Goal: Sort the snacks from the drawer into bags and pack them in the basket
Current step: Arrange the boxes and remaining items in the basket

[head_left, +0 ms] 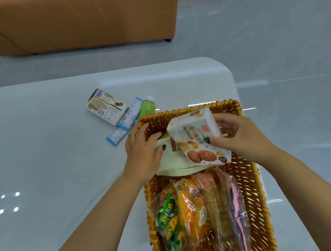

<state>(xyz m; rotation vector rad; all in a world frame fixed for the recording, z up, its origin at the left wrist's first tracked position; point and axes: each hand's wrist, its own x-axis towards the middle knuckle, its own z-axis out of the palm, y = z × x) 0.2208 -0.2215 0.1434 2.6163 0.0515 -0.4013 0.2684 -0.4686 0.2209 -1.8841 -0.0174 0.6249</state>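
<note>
At frame centre, a biscuit box [196, 137] is clamped in the right hand [240, 136] over the basket [257, 188], seemingly to be slid into the white bag [173, 162], whose mouth is pinched by the left hand [143, 154].

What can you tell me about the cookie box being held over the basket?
The cookie box is white printed cardboard, picturing brown chocolate-chip cookies near its lower end. It is closed and tilted, held above the far half of the wicker basket. The right hand grips its right side, thumb on the front. Its lower left overlaps the pale bag that the left hand holds.
</note>
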